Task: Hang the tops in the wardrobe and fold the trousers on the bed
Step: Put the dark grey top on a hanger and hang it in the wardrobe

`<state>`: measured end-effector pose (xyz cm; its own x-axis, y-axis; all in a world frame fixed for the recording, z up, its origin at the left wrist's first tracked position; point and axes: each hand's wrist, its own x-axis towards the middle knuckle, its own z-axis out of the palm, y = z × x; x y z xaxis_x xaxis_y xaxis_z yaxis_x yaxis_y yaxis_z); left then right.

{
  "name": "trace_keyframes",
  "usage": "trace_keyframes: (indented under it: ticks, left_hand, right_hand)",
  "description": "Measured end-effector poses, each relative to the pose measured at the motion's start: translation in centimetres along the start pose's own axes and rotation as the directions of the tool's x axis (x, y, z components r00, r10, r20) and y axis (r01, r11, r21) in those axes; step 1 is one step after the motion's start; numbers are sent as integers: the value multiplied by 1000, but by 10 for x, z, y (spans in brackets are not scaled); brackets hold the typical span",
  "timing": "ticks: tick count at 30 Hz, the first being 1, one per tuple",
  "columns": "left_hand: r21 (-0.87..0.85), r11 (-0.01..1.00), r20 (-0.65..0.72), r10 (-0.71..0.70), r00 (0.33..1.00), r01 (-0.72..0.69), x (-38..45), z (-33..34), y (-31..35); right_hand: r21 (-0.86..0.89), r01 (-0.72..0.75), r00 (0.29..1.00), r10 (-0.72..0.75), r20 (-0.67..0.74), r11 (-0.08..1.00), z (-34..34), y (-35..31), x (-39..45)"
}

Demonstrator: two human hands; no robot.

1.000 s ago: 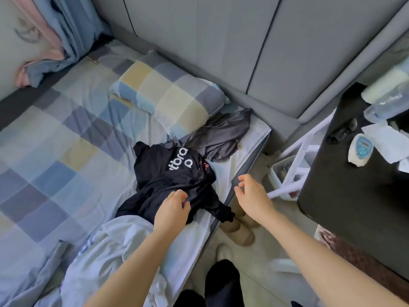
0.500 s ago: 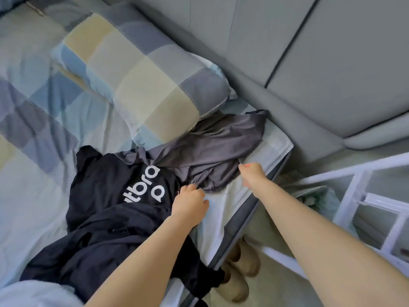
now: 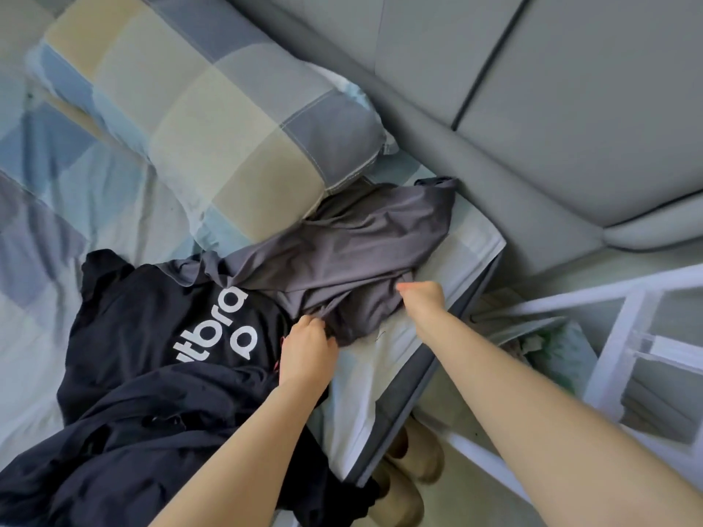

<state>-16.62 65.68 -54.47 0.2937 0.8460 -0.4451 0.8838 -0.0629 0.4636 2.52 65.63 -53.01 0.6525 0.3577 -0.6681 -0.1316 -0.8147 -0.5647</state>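
At bed (image 3: pixel 114 207) edge, grey garment (image 3: pixel 353 256) now pinched by left hand (image 3: pixel 306 351) and right hand (image 3: pixel 420 298), previously just reaching; pickup likely underway, black top (image 3: pixel 152 336) untouched.

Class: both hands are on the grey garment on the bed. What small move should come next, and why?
Probably lift the grey garment clear: the left hand and right hand already grip its near edge, and it lies crumpled, partly over the black top.

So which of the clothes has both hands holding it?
The plain grey garment by the pillow. The left hand and right hand both bunch its near edge. The black top with white letters lies beside it.
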Motion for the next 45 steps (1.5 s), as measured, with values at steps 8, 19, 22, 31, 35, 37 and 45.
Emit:
trace_keyframes:
  ticks: [8, 19, 22, 31, 35, 37, 45]
  left_hand:
    - [-445, 866, -9, -259, 966, 228, -99, -92, 25]
    - [-695, 718, -138, -164, 977, 22, -239, -306, 56]
    - [-698, 699, -269, -59, 961, -152, -288, -382, 82]
    - [-647, 499, -571, 184, 800, -577, -449, -574, 130]
    - [-653, 355, -626, 246, 740, -669, -510, -620, 144]
    - [-666, 284, -627, 288, 724, -690, -532, -634, 151]
    - [-715, 233, -459, 555, 694, -659, -597, -632, 184]
  right_hand:
    - [-1, 19, 991, -19, -131, 1000, -60, -2, -105]
    - [86, 233, 964, -218, -155, 969, -187, -100, -329]
    - [232, 304, 952, -287, -104, 924, -225, -136, -415]
    - [-81, 744, 619, -729, -293, 664, -303, -187, -652]
    - [-179, 848, 384, -811, -441, 499, -341, -190, -733]
    - [-142, 881, 333, -805, -492, 451, -357, -187, -766]
    - [-133, 910, 310, -856, -412, 394, -408, -135, -858]
